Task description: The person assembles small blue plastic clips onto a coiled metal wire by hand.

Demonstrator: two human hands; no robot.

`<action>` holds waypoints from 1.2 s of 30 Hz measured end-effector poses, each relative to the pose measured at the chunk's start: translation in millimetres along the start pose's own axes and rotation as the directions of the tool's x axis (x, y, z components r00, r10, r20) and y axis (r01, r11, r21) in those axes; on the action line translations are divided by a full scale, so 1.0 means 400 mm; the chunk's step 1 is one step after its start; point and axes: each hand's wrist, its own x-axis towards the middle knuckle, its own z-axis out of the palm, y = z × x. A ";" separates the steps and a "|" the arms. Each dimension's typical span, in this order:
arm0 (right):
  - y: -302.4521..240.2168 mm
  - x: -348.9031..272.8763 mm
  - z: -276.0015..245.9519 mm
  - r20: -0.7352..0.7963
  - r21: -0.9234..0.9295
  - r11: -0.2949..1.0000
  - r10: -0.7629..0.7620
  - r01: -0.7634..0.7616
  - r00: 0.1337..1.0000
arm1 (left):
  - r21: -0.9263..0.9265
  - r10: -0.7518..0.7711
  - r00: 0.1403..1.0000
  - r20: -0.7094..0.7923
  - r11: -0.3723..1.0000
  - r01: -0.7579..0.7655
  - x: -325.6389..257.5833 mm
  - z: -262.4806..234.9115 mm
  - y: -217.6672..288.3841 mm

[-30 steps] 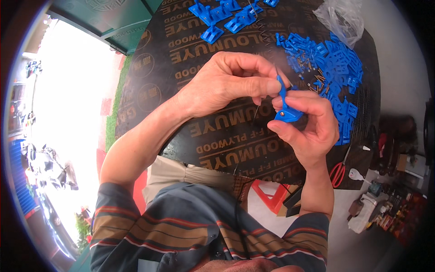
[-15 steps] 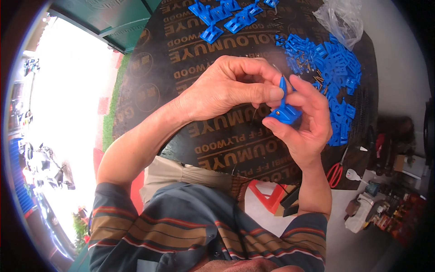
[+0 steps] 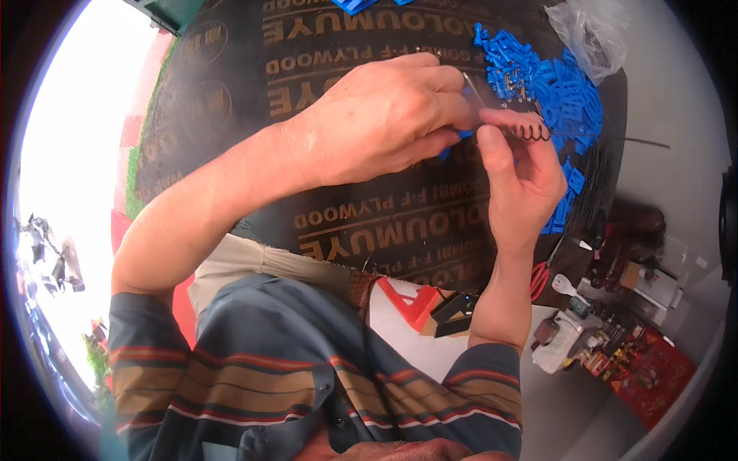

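Blue plastic peeks out under the curled fingers of your left hand (image 3: 392, 115): that is the small blue piece (image 3: 464, 134), mostly hidden, above the middle of the table (image 3: 254, 154). Your left fingers look closed around it, with a thin metal rod (image 3: 472, 86) slanting up beside them. Your right hand (image 3: 523, 173) has left the blue piece, where it was pinching the base half a second ago; its thumb and forefinger now pinch a dark coil (image 3: 530, 132), whose straight tail runs off to the right. So the left hand alone now seems to steady the piece, while the coil has come into the work.

Just beyond your right hand lies a heap of blue parts (image 3: 569, 96), with brassy screws (image 3: 510, 81) at its near side. A crumpled clear bag (image 3: 588, 34) sits behind it; you cannot tell whether it holds anything. Nearer you are red-handled scissors (image 3: 540, 280).
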 end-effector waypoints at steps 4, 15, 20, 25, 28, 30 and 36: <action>0.004 0.000 -0.008 0.036 0.010 0.999 0.052 -0.053 0.998 | -0.018 0.016 1.000 -0.027 1.000 -0.017 -0.008 0.014 -0.030; 0.013 -0.006 -0.028 -0.035 -0.094 0.989 0.109 -0.112 0.993 | 0.038 -0.024 0.999 0.040 0.999 0.023 -0.033 0.045 -0.063; 0.010 -0.008 -0.025 -0.052 -0.188 0.980 0.051 -0.060 0.997 | -0.138 -0.027 0.996 0.084 0.990 0.039 -0.030 0.008 -0.050; 0.010 -0.003 -0.023 0.021 -0.275 0.954 -0.119 0.120 0.993 | -0.029 0.011 1.000 -0.015 1.000 -0.011 -0.038 0.042 -0.048; 0.005 -0.004 -0.017 0.036 -0.316 0.935 -0.156 0.159 0.987 | -0.012 0.037 0.999 -0.012 0.999 -0.038 -0.044 0.035 -0.057; 0.004 -0.001 -0.013 0.057 -0.340 0.916 -0.205 0.212 0.977 | -0.110 0.046 0.998 0.036 0.993 -0.042 -0.040 0.023 -0.053; 0.009 -0.004 -0.012 0.067 -0.326 0.908 -0.255 0.263 0.965 | -0.096 0.032 0.997 0.063 0.995 -0.026 -0.030 0.022 -0.050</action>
